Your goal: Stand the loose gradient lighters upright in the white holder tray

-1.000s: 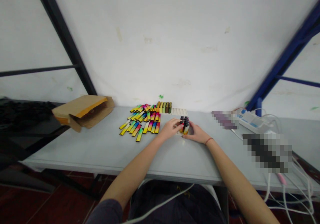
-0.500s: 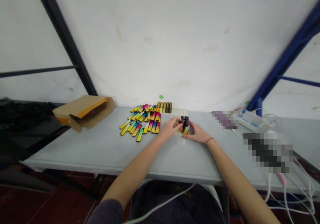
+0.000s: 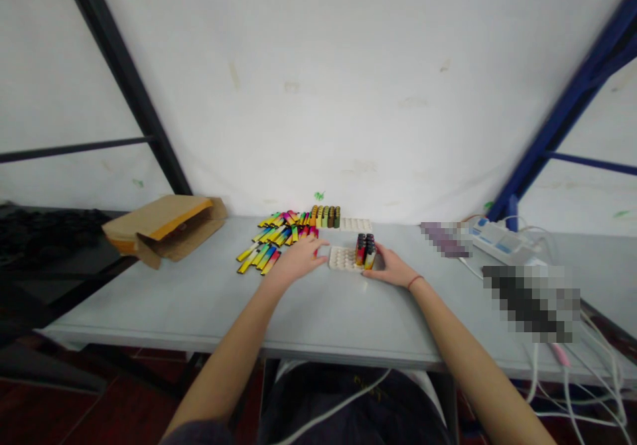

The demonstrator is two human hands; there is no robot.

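Lighters (image 3: pixel 359 251) on tray (image 3: pixel 341 259), topple-prone if jolted by right hand (image 3: pixel 395 268) loosely clasping right end; left hand (image 3: pixel 296 259) half-open, seemingly empty.

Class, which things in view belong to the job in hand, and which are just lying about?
Seemingly belong to the job:
front white tray
upright black-topped pieces
loose multicoloured pieces
rear white tray

Apparently just lying about:
cardboard box
power strip
white cables

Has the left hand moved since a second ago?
Yes. The left hand has moved left, from right of the green wall mark to mostly left of it, toward the loose lighters.
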